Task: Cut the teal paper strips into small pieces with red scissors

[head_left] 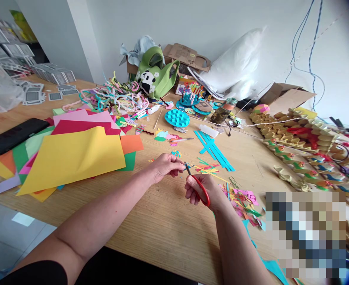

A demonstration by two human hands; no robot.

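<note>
My right hand [202, 190] is wrapped round a pair of red-handled scissors [204, 193], whose dark blades point up and to the left. Close to the blade tips, my left hand [169, 166] is closed in a pinch on a tiny blue paper piece [185, 167], mostly hidden by the fingers. A little pile of blue and yellow paper bits [176, 153] lies just beyond my left hand. Thin coloured paper strips [205, 168] lie behind the scissors, and longer blue strips [216, 152] are farther back.
Coloured paper sheets [82, 152] and a black phone [17, 134] cover the left side. Pipe cleaners [112, 95], a green panda bag [156, 75] and a blue round piece [177, 118] stand behind. Paper scraps [242, 202] and egg cartons [305, 158] lie at right.
</note>
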